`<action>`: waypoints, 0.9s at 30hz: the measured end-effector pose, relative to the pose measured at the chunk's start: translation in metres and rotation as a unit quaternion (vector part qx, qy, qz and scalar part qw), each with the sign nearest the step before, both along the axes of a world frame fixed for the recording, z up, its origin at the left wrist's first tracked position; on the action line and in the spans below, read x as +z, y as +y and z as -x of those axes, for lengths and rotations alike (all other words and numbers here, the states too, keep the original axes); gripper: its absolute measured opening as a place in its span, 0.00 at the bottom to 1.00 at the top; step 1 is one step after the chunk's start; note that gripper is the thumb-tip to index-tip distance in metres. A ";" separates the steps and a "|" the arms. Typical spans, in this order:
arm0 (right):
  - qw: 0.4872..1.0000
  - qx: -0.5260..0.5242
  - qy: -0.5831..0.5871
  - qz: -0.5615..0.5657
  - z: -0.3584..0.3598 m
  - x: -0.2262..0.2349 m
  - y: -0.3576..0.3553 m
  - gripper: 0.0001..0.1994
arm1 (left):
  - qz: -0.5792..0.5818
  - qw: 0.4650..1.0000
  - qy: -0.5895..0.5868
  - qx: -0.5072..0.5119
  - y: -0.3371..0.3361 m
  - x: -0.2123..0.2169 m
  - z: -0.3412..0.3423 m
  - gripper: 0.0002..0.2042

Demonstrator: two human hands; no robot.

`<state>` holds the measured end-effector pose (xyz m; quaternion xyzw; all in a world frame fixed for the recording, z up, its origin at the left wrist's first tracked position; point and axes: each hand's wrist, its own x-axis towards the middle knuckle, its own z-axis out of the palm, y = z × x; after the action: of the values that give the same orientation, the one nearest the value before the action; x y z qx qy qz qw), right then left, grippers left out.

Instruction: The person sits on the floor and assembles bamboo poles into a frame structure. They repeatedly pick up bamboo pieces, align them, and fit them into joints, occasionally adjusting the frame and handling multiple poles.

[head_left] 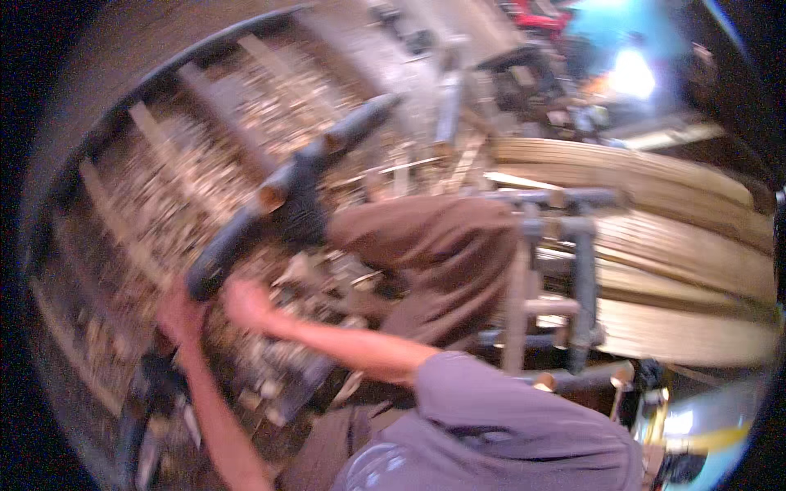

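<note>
A dark rounded wooden pole [233, 241] with pale round spots along it slants up to the right over a heap of wood chips. My left hand [180, 315] is at its lower end, closed around it as far as the blur shows. Just to the right, my right hand [247, 304] is curled into a fist beside the pole; whatever may be in it is hidden. My bent leg in brown trousers [434, 254] reaches toward the pole, and a dark foot [299, 211] rests against its middle. Motion smears the fingers of both hands.
Wood chips [180, 188] cover the ground between pale slats [164, 155]. At right stand a frame of dark posts and rungs [583, 286] and a stack of long pale boards [679, 254]. A bright light [634, 74] glows at the far right.
</note>
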<state>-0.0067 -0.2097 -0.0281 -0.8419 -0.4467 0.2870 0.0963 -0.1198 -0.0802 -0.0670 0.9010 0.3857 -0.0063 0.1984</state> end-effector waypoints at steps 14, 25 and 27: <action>0.979 -0.140 0.111 -0.099 -0.002 0.006 -0.001 0.15 | -0.072 0.997 -0.002 0.012 -0.004 0.009 0.002 0.40; 0.989 -0.032 0.031 -0.143 0.013 -0.015 -0.063 0.08 | -0.045 0.999 0.003 0.016 -0.007 0.013 -0.003 0.40; 0.997 0.020 0.004 -0.074 0.018 -0.027 -0.082 0.12 | -0.023 1.000 0.009 0.018 -0.002 0.013 -0.003 0.41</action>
<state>-0.0244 -0.2913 -0.0554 -0.8221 -0.4835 0.2581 0.1542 -0.1165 -0.0818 -0.0538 0.8980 0.4040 -0.0018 0.1744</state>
